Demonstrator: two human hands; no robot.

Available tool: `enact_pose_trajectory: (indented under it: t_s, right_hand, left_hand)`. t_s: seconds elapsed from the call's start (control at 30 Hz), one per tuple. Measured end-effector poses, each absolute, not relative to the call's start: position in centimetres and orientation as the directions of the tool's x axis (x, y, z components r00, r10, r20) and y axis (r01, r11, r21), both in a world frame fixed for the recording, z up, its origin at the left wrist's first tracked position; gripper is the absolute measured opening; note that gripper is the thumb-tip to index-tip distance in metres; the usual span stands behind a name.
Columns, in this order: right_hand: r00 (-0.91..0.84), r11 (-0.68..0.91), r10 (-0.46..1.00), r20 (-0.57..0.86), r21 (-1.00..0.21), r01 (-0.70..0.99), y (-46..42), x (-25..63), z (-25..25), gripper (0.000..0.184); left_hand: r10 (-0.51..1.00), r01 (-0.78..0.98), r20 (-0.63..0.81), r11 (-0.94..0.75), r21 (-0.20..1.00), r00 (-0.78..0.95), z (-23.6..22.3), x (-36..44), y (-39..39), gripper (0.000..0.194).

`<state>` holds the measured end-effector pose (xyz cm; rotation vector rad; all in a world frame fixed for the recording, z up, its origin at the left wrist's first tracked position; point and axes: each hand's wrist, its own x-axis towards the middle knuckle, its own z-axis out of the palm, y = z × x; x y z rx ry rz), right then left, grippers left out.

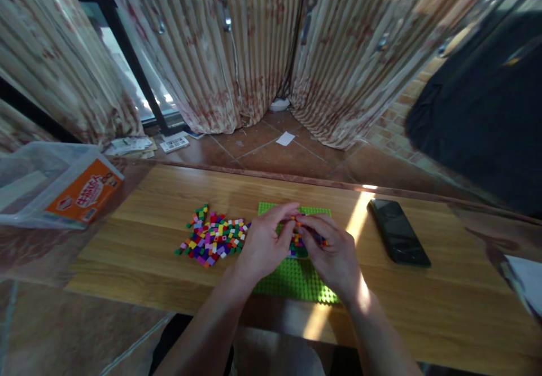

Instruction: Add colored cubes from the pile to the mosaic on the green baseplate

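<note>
A green studded baseplate (296, 280) lies on the wooden table (423, 308) in front of me. Both hands meet above its middle. My left hand (265, 243) is pinched, fingertips touching a small orange brick (297, 222). My right hand (332, 252) is curled beside it, fingers pressed on a cluster of coloured bricks (296, 246) attached to the plate; another orange piece shows at its fingertips. A loose pile of small multicoloured bricks (214, 236) lies just left of the plate.
A black phone (398, 232) lies face up to the right of the plate. A clear plastic box with an orange label (63, 187) stands at the left edge. Curtains and a tiled floor with papers lie beyond. A white sheet (529, 277) sits far right.
</note>
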<state>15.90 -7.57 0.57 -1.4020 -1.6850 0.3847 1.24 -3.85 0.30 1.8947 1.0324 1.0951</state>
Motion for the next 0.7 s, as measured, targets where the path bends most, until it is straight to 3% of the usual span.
enact_pose_trajectory:
  t_s: [0.27, 0.47, 0.7]
  right_hand:
    - [0.177, 0.246, 0.874, 0.452, -0.727, 0.641, -7.3, 18.0, 0.0, 0.01]
    - [0.168, 0.25, 0.888, 0.428, -0.756, 0.605, -7.3, 18.7, -0.7, 0.01]
    - [0.129, 0.241, 0.852, 0.507, -0.599, 0.763, -6.9, 18.5, -1.0, 0.007]
  left_hand:
    - [0.92, 0.47, 0.325, -0.391, 0.791, 0.219, 0.1, -2.2, -1.6, 0.027]
    - [0.959, 0.725, 0.195, -0.282, 0.629, 0.204, -0.3, -4.7, -0.4, 0.022]
    - [0.942, 0.704, 0.147, -0.324, 0.632, 0.302, -0.3, -3.6, -1.1, 0.025]
